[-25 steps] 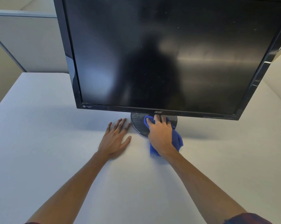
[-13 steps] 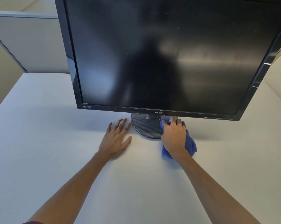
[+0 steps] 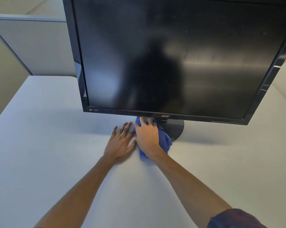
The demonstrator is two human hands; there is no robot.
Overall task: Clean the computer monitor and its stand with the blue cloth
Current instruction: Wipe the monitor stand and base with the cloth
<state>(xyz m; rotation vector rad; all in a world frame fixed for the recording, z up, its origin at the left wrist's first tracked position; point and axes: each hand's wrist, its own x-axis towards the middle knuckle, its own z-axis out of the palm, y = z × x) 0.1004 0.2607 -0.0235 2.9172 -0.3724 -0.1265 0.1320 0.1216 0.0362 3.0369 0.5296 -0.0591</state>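
A black monitor (image 3: pixel 180 60) with a dark, dusty screen fills the upper middle of the view. Below it sits its round ribbed black stand base (image 3: pixel 176 129). My right hand (image 3: pixel 147 137) presses the blue cloth (image 3: pixel 164 140) onto the left part of the base, fingertips reaching under the screen's lower edge. Most of the cloth is hidden under the hand. Just left of it, my left hand (image 3: pixel 120 142) lies flat on the white desk (image 3: pixel 56 153), fingers spread, holding nothing and nearly touching my right hand.
A grey partition panel (image 3: pixel 35 46) stands behind the desk at the left. The desk's left edge runs diagonally at the far left. White desk surface stretches on both sides of the stand and toward me.
My right hand has slid the cloth from the right side of the stand base to its left side. My left hand has stayed flat in place.
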